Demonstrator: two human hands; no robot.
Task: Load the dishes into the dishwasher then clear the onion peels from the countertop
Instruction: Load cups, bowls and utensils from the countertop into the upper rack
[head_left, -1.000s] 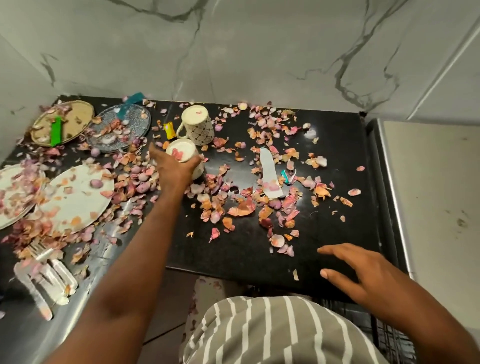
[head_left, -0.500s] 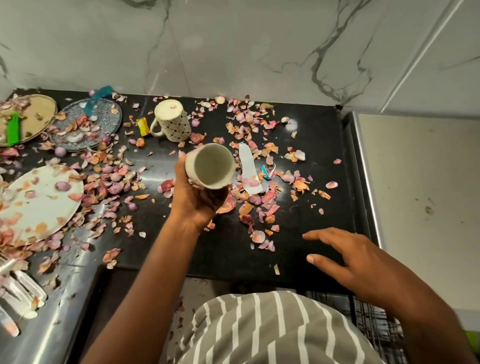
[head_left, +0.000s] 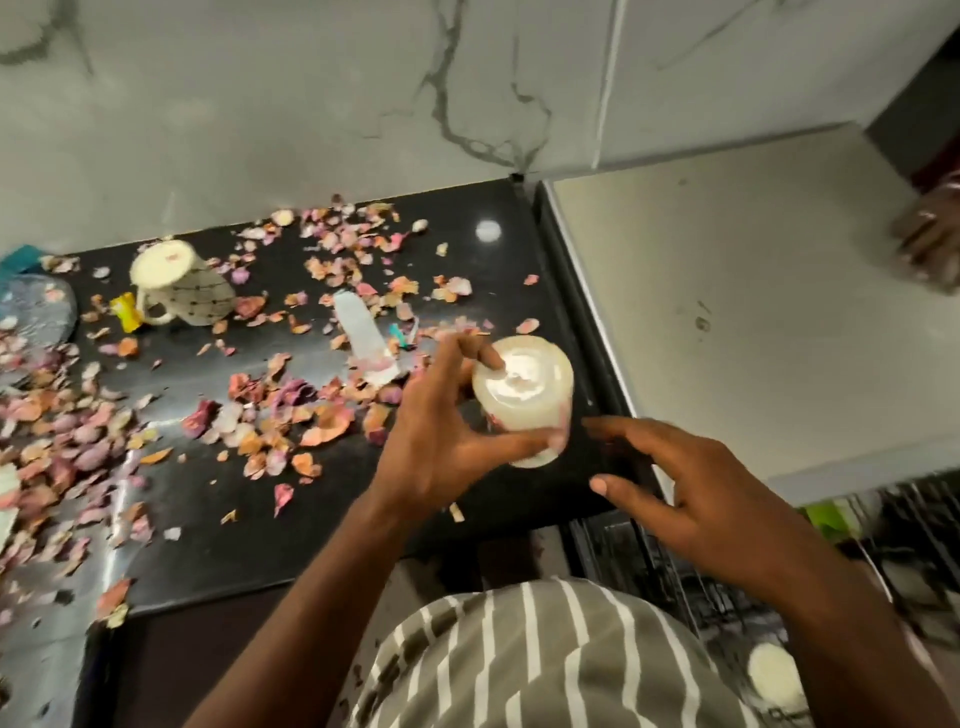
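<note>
A cream cup (head_left: 522, 397) is gripped by the left hand (head_left: 441, 447) above the right end of the black countertop (head_left: 218, 540), close to its right edge. The fingers (head_left: 511, 444) are wrapped under and round the cup's side and the thumb (head_left: 480, 356) is hooked over its rim. The left forearm is stretched up from the lower middle of the view. The right hand (head_left: 696, 493) is held just beside the cup, apart from it, palm down, with fingers spread and relaxed and nothing held.

Onion peels (head_left: 291, 415) are strewn over the countertop. A patterned mug (head_left: 179, 291) is seen near the marble wall, well apart from the held cup. A white strip (head_left: 358, 332) is lying among the peels between them.

The held cup is blurred, so its tilt cannot be told. A bluish plate (head_left: 31, 312) is cut off by the left edge. The dishwasher rack (head_left: 675, 571) at the lower right is partly hidden by the right arm, and a pale round item (head_left: 774, 675) in it is too blurred to name.
</note>
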